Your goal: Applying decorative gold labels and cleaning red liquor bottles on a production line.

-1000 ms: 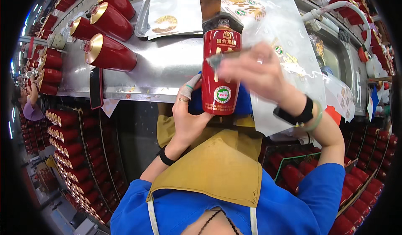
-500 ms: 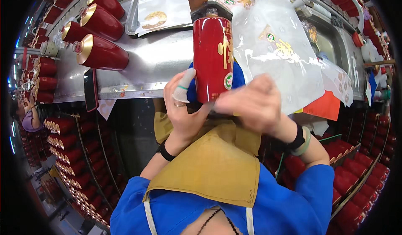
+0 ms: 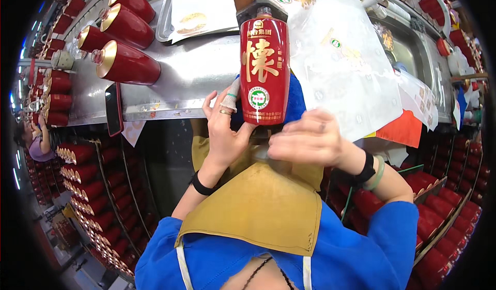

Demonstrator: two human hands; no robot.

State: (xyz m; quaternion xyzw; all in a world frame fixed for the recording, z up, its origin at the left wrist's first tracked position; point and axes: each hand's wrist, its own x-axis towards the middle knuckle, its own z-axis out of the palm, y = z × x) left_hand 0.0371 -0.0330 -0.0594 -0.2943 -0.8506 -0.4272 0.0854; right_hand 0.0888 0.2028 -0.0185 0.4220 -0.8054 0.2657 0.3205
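A red bottle [image 3: 265,78] lies on a blue pad [image 3: 296,96], gold lettering and a round green-and-white emblem facing up. Its neck points away from me, against a dark block [image 3: 247,14]. My left hand [image 3: 225,135] steadies the bottle's near left end, thumb by the base and the forefinger along the side. That forefinger wears a white cover with a green band. Just right of the base, my right hand [image 3: 312,137] is curled with its fingers together, slightly blurred. A small greyish shape shows under its fingertips, too unclear to name.
Several red bottles [image 3: 129,63] lie at the left of the metal bench [image 3: 181,68]. A phone [image 3: 113,109] rests at the bench edge. Behind is a tray [image 3: 164,24] with decal paper. Clear sheeting with gold decals [image 3: 346,57] covers the right side, beside a sink [image 3: 413,47].
The bottle has turned about its length, bringing its lettering and emblem round to face up. My right hand has moved slightly toward me, away from the base.
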